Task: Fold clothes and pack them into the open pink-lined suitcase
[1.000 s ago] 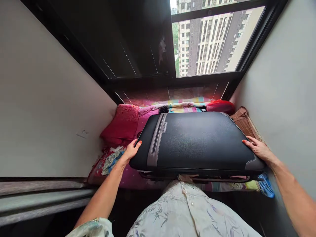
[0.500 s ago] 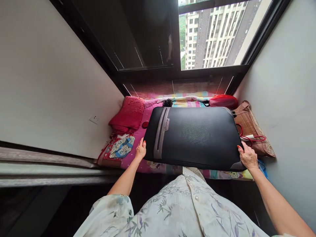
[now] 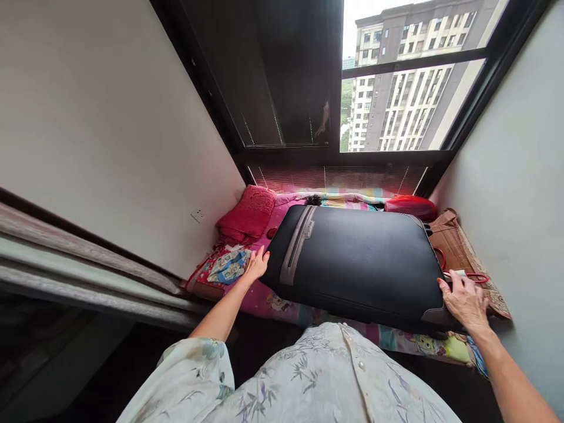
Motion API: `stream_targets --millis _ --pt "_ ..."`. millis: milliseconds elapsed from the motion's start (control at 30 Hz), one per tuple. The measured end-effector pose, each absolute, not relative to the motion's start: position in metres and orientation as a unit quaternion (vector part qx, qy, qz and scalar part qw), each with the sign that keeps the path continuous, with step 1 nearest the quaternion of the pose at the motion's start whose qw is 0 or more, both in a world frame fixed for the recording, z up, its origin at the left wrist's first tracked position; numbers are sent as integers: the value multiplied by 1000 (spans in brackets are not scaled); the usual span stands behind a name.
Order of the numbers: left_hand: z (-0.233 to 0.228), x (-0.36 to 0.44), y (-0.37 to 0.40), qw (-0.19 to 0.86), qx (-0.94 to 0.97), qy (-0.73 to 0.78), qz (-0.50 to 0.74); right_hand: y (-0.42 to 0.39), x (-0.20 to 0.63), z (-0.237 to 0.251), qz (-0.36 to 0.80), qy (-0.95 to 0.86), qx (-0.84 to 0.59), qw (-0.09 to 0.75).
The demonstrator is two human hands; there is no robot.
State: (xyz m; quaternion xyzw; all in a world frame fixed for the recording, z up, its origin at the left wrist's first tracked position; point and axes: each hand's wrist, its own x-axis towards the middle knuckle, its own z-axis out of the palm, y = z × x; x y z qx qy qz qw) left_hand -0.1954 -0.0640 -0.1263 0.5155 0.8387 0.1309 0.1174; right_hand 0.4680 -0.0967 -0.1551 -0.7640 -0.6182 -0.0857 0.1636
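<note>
A black suitcase point(image 3: 352, 252) with a brown zipped strip lies flat on the pink, patterned bedding point(image 3: 247, 299) of the window seat. At its left end is my left hand point(image 3: 257, 264), fingers stretched out and thumb side against the edge. My right hand point(image 3: 466, 301) is at the near right corner, fingers spread and thumb touching the case. Beyond that hand, a red cord point(image 3: 478, 277) lies by a brown mat point(image 3: 447, 238). The undersides of the suitcase and some fingertips are hidden.
A folded red cushion point(image 3: 249, 211) and a patterned cloth point(image 3: 229, 266) are on the left. A red bag point(image 3: 409, 207) lies at the back right. White walls point(image 3: 132, 147) close in both sides, and a dark-framed window point(image 3: 396, 106) stands behind. Curtains point(image 3: 88, 258) hang left.
Both hands have loosened from gripping the suitcase ends, their fingers now spread. The suitcase sits lower and slightly turned in view, and the camera has tilted up.
</note>
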Motion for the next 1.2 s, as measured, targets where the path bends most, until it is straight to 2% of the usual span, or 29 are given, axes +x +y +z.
stream_targets --millis 133,200,367,533,1200 --pt "-84 -179 -33 8 605 784 141 -69 456 -106 -135 -678 -690 213" --pt "-79 -160 -22 -11 642 751 154 -60 440 -98 -138 -690 -676 217" --pt "-128 -114 -40 48 616 775 133 -83 404 -148 -90 -686 -708 144" --pt "-166 -113 -62 31 608 781 139 -104 403 -193 -49 -670 -730 128" --pt "-175 -122 -59 -24 607 775 175 -104 393 -188 -93 -661 -734 127"
